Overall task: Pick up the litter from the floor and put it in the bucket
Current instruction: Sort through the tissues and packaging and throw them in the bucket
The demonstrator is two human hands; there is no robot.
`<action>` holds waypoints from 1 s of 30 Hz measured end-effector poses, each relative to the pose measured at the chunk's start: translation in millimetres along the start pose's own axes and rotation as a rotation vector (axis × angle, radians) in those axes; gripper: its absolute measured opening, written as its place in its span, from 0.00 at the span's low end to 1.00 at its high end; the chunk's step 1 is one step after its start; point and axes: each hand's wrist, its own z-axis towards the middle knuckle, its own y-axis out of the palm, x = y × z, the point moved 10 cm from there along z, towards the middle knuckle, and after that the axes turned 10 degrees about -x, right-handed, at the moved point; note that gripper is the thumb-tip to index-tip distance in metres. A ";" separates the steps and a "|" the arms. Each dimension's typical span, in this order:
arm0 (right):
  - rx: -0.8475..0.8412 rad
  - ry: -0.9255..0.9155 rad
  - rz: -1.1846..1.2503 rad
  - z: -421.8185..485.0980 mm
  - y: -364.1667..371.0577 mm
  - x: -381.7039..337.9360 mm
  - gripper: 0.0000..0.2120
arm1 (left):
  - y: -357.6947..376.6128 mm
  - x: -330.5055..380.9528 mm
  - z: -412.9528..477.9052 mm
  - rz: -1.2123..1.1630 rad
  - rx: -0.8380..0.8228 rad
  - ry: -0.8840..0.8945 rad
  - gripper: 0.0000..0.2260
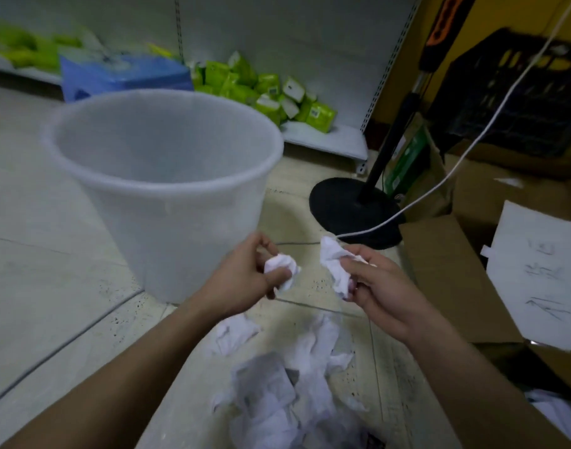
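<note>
Premises: a retail shop, seen at floor level beside a display run. White metal shelving with slotted uprights carries green packaged goods (many identical, loosely heaped) and a blue multipack. Cardboard cartons, one bearing a handwritten sheet, and a black plastic crate stand at the right.

No text can be read for certain. At the right of the frame a white sheet of paper lies on a cardboard box. It carries dark handwritten strokes that look like characters, too blurred to make out. In the upper middle, green packets on a shelf show white panels with dark code-like squares, illegible. At the upper right an orange mark on a black upright object has a rounded shape; letter or digit, I cannot tell.
</note>
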 end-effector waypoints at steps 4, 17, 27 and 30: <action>-0.088 -0.108 -0.152 21.8 40.2 -80.7 0.08 | -72.7 80.9 5.0 0.240 0.298 0.181 0.11; -0.171 -0.203 -1.358 138.3 185.8 -126.0 0.18 | -189.8 67.9 -13.7 0.804 0.638 -0.034 0.18; 0.114 -0.396 -1.371 44.2 73.6 -67.7 0.19 | -16.6 22.7 -35.8 0.916 0.297 0.441 0.05; 0.067 -0.147 -1.298 28.8 22.5 11.2 0.16 | 19.0 -51.5 -14.3 0.818 -0.005 0.123 0.12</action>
